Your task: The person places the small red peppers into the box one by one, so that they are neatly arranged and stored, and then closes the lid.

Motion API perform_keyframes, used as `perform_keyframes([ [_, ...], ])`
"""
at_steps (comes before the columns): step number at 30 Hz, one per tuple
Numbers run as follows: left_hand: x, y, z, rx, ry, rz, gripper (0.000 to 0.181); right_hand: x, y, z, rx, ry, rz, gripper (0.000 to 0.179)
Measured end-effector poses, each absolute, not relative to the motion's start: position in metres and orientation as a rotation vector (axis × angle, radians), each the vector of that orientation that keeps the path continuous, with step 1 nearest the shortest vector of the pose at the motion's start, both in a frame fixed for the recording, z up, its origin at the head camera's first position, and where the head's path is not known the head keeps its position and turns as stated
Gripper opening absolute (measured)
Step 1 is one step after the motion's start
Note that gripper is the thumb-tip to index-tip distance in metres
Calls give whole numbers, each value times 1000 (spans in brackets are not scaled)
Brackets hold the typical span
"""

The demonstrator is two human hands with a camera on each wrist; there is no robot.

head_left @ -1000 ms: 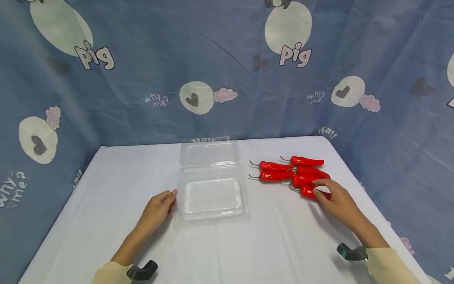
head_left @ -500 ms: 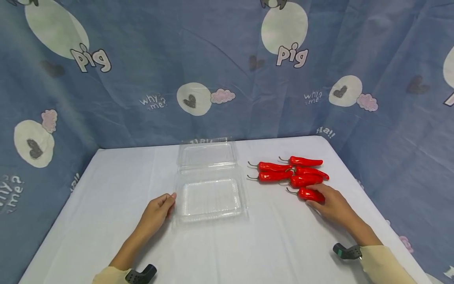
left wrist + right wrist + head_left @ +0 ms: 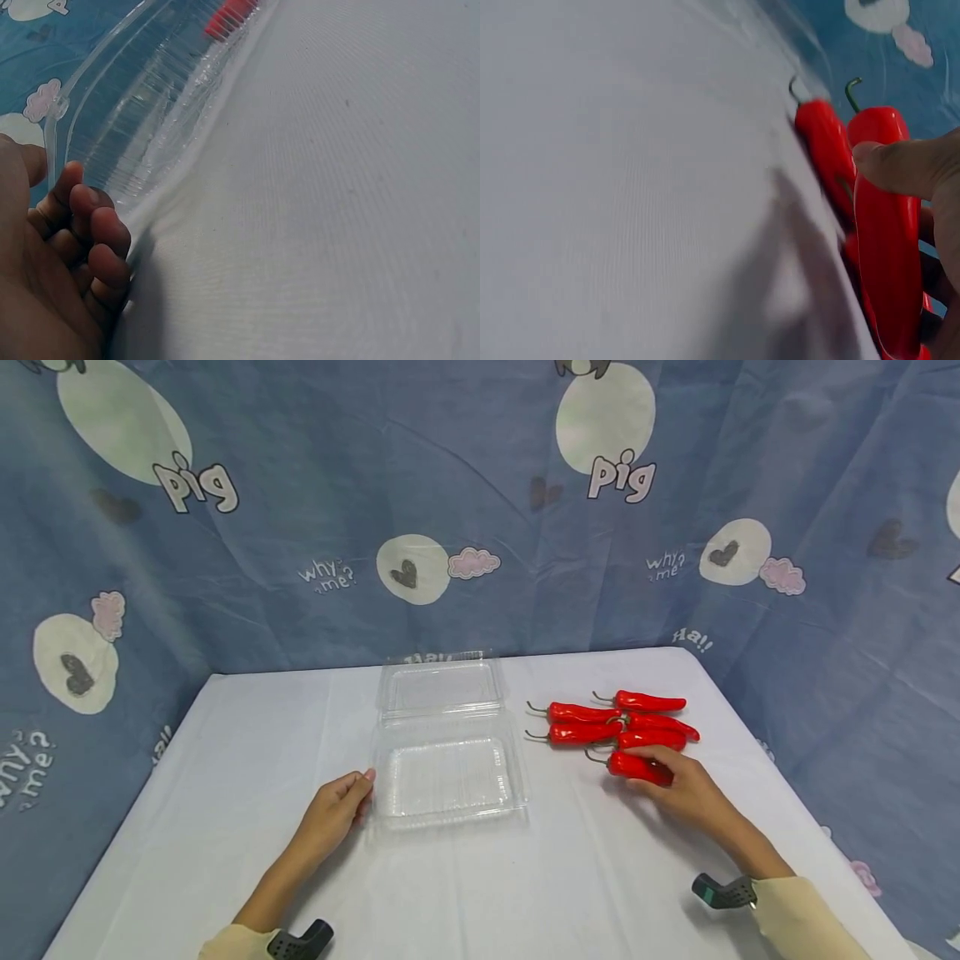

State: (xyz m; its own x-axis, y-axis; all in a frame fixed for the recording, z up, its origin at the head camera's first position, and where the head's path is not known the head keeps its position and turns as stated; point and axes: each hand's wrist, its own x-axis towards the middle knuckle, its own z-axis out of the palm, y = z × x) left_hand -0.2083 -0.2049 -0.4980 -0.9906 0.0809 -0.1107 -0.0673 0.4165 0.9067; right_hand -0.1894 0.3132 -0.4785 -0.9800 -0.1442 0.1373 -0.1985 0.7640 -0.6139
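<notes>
- Head view shows the gripped red chili pepper [image 3: 626, 765] at the right of the clear clamshell container [image 3: 450, 779], on the person's side of the other chili peppers [image 3: 581, 733], with its stem toward the left.
- Right hand [image 3: 684, 787] holds this pepper between the thumb and the other fingers, which are closed about its body; in the right wrist view the thumb lies near the stem end.
- Compared with one second ago, pepper and hand have shifted to the left, and the shadow under them suggests a small lift. I judge that the grasp is made and the pepper is being carried toward the container's side. Whether it touches its neighbour, I cannot tell.
- Five other peppers lie close together, untouched by the hand.
- Left hand [image 3: 333, 810] has stayed at the container's left rim, which it appears to pinch between thumb and index finger; the remaining fingers are curled. This probably keeps the container steady.
- The container holds nothing, and its lid [image 3: 441, 685] is open at the far side.
- White cloth covers the worktop [image 3: 187, 802], with soft creases.
- Behind and at both sides hangs a blue printed curtain [image 3: 315, 460] with "pig" lettering.
</notes>
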Motion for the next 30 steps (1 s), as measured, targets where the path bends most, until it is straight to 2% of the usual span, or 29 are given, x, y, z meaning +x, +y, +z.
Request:
perform_keyframes([
  [17,-208,-207,-503,22,2491,1717,51,-196,241,-444,415,-2795,1399,48],
  [24,-209,-206,-503,56,2492,1725,49,-205,211,-434,461,-2822,1396,49],
  [30,-208,-205,-503,56,2475,1749,51,-218,182,-427,621,-2814,1332,48],
])
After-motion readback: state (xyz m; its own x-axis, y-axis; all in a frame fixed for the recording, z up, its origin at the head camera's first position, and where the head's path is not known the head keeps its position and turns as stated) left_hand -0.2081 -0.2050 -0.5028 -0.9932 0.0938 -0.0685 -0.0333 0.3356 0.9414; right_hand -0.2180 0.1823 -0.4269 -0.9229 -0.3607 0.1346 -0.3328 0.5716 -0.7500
